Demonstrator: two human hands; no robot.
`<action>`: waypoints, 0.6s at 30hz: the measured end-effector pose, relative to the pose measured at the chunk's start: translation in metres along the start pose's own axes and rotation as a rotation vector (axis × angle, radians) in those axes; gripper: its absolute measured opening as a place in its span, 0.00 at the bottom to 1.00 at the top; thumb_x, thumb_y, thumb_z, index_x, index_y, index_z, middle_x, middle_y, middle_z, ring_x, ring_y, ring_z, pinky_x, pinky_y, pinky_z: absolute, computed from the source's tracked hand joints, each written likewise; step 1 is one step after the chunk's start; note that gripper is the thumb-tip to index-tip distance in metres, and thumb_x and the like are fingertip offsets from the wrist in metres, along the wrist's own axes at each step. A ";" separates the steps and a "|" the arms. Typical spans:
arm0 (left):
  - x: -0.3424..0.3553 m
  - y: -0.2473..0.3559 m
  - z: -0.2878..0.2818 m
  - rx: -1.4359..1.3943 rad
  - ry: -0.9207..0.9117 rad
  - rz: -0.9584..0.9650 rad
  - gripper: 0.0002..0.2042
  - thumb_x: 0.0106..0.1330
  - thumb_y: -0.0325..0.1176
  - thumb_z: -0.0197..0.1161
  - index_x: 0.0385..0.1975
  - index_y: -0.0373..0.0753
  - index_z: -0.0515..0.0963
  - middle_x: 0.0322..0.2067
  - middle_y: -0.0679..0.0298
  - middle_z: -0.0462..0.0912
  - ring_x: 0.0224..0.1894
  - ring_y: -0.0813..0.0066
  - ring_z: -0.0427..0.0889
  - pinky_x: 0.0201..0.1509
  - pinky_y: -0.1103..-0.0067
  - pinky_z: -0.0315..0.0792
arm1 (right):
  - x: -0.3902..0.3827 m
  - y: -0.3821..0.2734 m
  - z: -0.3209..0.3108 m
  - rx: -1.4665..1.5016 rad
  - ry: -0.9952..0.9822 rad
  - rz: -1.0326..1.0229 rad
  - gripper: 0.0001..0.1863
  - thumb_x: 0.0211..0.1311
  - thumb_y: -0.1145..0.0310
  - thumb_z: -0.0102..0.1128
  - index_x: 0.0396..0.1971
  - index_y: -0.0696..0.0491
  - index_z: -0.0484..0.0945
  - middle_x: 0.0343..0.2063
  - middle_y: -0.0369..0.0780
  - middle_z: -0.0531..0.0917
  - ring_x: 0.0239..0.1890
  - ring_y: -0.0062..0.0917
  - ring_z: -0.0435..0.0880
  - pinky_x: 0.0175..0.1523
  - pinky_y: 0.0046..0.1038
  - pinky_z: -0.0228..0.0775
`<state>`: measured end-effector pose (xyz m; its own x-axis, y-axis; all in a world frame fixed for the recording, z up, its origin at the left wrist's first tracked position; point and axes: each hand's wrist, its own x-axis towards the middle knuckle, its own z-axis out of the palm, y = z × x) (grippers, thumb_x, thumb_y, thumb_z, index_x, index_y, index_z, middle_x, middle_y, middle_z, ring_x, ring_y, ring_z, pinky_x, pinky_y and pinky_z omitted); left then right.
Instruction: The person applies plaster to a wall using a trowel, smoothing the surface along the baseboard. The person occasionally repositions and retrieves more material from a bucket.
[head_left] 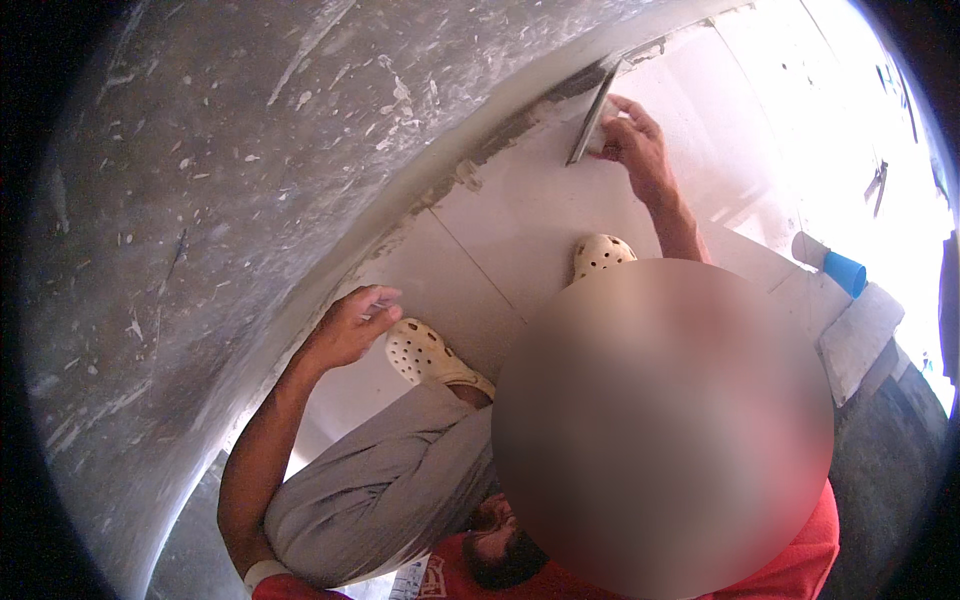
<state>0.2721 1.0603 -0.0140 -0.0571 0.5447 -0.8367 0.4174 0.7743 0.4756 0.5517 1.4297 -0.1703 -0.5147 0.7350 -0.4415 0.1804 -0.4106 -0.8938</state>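
My right hand (641,152) is closed around a flat, straight-edged metal trowel (590,115), seen nearly edge-on at the grout-smeared joint (465,170) along the wall's foot. My left hand (355,323) hangs by the wall with loosely bent fingers apart and nothing visible in it, just left of a cream perforated clog (418,352). The pale tiled floor (470,260) lies under both. A second clog (600,256) shows below the trowel. A large round blurred patch covers the lower middle right of the view.
The speckled grey wall (210,190) curves along the upper left. At the right lie a blue cup (843,273), a pale slab (858,338) and thin dark tools (878,188) in bright glare. Grey-trousered knee (350,490) and red shirt (800,530) fill the lower part.
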 end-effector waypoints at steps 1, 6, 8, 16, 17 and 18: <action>0.001 -0.001 0.000 -0.006 -0.008 -0.003 0.26 0.76 0.48 0.60 0.64 0.34 0.75 0.58 0.49 0.81 0.58 0.56 0.83 0.63 0.64 0.76 | -0.001 0.004 0.005 -0.008 -0.038 -0.024 0.26 0.73 0.67 0.57 0.67 0.60 0.69 0.46 0.47 0.85 0.46 0.31 0.88 0.51 0.37 0.88; 0.002 -0.001 -0.001 0.009 -0.004 0.022 0.27 0.76 0.48 0.60 0.63 0.31 0.74 0.58 0.48 0.81 0.58 0.54 0.83 0.63 0.63 0.76 | -0.019 0.022 0.042 -0.040 -0.137 0.023 0.24 0.74 0.68 0.56 0.66 0.58 0.71 0.43 0.42 0.86 0.43 0.27 0.88 0.50 0.35 0.88; 0.002 -0.001 -0.001 0.000 0.000 0.009 0.27 0.76 0.48 0.59 0.63 0.30 0.74 0.57 0.48 0.81 0.59 0.54 0.82 0.63 0.63 0.75 | -0.030 0.026 0.058 -0.044 -0.140 0.070 0.23 0.74 0.70 0.55 0.66 0.57 0.72 0.41 0.41 0.85 0.40 0.25 0.88 0.48 0.32 0.87; 0.000 -0.003 0.001 0.002 -0.004 -0.008 0.27 0.77 0.48 0.59 0.64 0.30 0.73 0.58 0.46 0.81 0.59 0.54 0.82 0.63 0.63 0.76 | -0.064 0.039 0.114 -0.150 -0.190 0.065 0.23 0.72 0.70 0.56 0.66 0.57 0.74 0.33 0.39 0.84 0.33 0.22 0.83 0.39 0.28 0.81; 0.000 -0.003 0.001 -0.002 -0.012 -0.008 0.27 0.77 0.48 0.58 0.64 0.30 0.73 0.58 0.46 0.81 0.59 0.54 0.82 0.62 0.63 0.76 | -0.069 0.041 0.120 -0.124 -0.213 0.056 0.23 0.72 0.70 0.57 0.65 0.57 0.74 0.32 0.39 0.84 0.32 0.22 0.83 0.38 0.28 0.81; 0.001 -0.004 0.001 -0.006 -0.019 -0.009 0.27 0.77 0.48 0.58 0.64 0.30 0.73 0.58 0.46 0.81 0.59 0.54 0.82 0.62 0.64 0.76 | -0.074 0.043 0.127 -0.119 -0.233 0.051 0.23 0.72 0.70 0.57 0.65 0.57 0.74 0.31 0.39 0.84 0.32 0.22 0.83 0.38 0.28 0.80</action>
<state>0.2712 1.0571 -0.0170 -0.0432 0.5313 -0.8461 0.4111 0.7813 0.4696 0.4912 1.2897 -0.1664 -0.6790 0.5649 -0.4688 0.3017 -0.3675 -0.8797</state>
